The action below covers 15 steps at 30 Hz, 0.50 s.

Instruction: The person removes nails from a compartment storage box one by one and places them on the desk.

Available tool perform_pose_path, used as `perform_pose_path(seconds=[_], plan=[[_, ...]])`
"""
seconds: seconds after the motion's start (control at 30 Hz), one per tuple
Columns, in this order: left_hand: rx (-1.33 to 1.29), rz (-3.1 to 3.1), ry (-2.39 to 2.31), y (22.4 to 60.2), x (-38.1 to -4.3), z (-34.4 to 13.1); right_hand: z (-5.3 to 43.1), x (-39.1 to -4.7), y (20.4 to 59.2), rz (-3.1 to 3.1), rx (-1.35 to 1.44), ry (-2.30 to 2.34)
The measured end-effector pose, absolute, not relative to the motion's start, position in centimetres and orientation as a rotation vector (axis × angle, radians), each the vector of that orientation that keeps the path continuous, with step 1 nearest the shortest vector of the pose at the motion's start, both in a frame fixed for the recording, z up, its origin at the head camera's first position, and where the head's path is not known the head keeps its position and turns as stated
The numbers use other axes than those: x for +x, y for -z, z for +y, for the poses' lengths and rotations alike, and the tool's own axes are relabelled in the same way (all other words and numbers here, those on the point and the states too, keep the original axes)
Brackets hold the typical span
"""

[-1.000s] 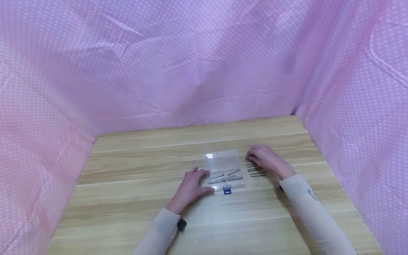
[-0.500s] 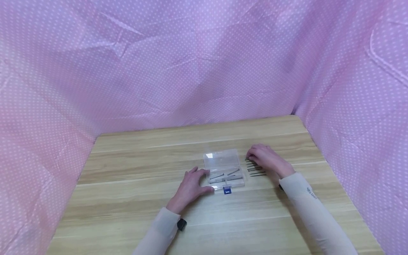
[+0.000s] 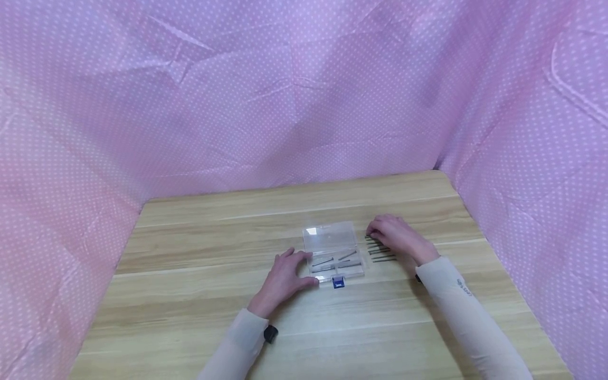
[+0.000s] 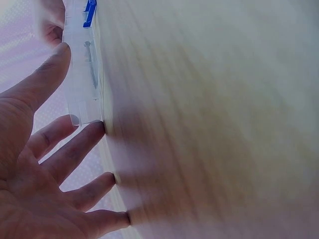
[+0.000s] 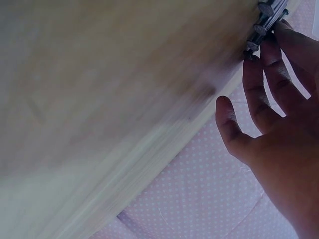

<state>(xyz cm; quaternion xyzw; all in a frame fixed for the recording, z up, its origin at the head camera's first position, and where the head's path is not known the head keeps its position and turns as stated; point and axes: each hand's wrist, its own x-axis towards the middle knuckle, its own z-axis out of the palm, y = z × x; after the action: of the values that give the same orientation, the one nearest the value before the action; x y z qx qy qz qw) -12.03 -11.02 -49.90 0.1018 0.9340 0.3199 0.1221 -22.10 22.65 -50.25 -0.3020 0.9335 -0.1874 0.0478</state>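
Observation:
In the head view a clear plastic box (image 3: 329, 240) lies with its lid laid back and several metal nails (image 3: 323, 262) in its compartments. My left hand (image 3: 284, 277) holds the box's left end between thumb and index finger; in the left wrist view the other fingertips (image 4: 113, 179) rest on the table. To the right of the box, loose nails (image 3: 382, 259) lie in a row. My right hand (image 3: 396, 236) bends over the far end of that row, its fingertips pinching a nail end. In the right wrist view fingertips (image 5: 251, 64) meet the nail heads (image 5: 260, 30).
A blue latch (image 3: 338, 283) sticks out at the box's front edge. Everything rests on a wood-grain table (image 3: 214, 253). Pink dotted cloth (image 3: 285, 105) hangs behind the table and along both sides.

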Motion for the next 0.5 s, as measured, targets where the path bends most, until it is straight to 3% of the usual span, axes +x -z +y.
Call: perform_pose_path(seconds=[0.5], plan=[[0.293, 2.720, -0.942, 49.85, -12.06, -11.01, 22.54, -21.42, 49.43, 2.908, -0.959, 0.605]])
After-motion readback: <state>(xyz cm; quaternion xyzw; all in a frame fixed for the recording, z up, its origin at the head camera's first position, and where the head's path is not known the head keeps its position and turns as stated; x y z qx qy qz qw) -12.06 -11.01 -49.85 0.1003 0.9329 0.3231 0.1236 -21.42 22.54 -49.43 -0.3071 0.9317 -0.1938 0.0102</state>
